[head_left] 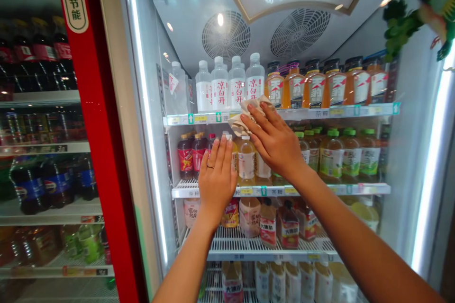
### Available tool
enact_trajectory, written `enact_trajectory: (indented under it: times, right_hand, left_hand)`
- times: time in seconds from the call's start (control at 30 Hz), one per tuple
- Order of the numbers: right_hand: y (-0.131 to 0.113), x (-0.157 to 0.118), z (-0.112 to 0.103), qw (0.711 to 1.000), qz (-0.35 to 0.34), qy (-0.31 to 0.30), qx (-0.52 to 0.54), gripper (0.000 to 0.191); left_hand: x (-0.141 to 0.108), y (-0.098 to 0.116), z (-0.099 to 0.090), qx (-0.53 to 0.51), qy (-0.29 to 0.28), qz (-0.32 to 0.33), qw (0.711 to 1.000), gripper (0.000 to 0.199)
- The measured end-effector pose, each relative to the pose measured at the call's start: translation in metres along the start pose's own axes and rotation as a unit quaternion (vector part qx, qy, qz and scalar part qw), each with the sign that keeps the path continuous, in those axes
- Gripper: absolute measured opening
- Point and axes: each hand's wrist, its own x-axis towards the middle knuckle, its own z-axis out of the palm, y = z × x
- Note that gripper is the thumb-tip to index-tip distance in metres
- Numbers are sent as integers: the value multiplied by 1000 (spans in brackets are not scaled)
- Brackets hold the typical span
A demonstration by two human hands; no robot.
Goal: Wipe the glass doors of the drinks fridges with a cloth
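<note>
Right hand: there it is, the right hand [272, 139] spread over a crumpled beige cloth [247, 116], fingers [258, 118] pressing down on it, holding it against what looks like the glass.
Left hand: the left hand [216, 182] flat and open, fingers upright and close together, nothing in it, a plain ring [208, 166] on one finger.
Cloth position: right at the upper shelf [337, 113], bunched across its front edge, just beside the left hand's fingertips.
Surface: the glass door [185, 38] of a drinks cooler, and both hands seem to be on it, though the contact is hard to make out from here.
Above the upper shelf: clear water bottles with red lettering [229, 87], then a row of orange drink bottles [313, 85] to their right.
Below the upper shelf: red-capped bottles [186, 156] behind the left hand, green-capped juice bottles [350, 156] off to the right of the right hand.
Higher up: two round fan grilles [225, 35] above the upper shelf, and a green model bird [423, 9] up to its right.
Far left of the upper shelf: a red door frame [95, 104], and past it, a neighbouring cooler full of cola bottles [35, 184].
</note>
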Motion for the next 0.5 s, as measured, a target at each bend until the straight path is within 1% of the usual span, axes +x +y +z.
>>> enact_trajectory:
  times: [0.07,0.13,0.2,0.27,0.37,0.43,0.5]
  right_hand:
    - [8,-6,-4,1000,-4,-1,-4,87]
    - [16,-5,-6,1000,4,15,-10,84]
    - [21,2,-6,999,19,36,-16,81]
    - [20,10,-4,998,31,46,-18,81]
    - [14,13,-3,999,23,25,-11,85]
    - [11,5,-5,1000,10,2,-4,88]
    - [14,-9,-11,1000,1,-14,-2,90]
  left_hand:
    - [0,0,1,-2,5,1,1000,86]
    - [0,0,2,0,12,3,1000,84]
    - [0,0,3,5,16,5,1000,83]
    - [0,0,3,8,18,5,1000,83]
    - [0,0,2,10,18,4,1000,83]
    - [0,-1,1,8,12,3,1000,83]
    - [0,-1,0,7,6,3,1000,85]
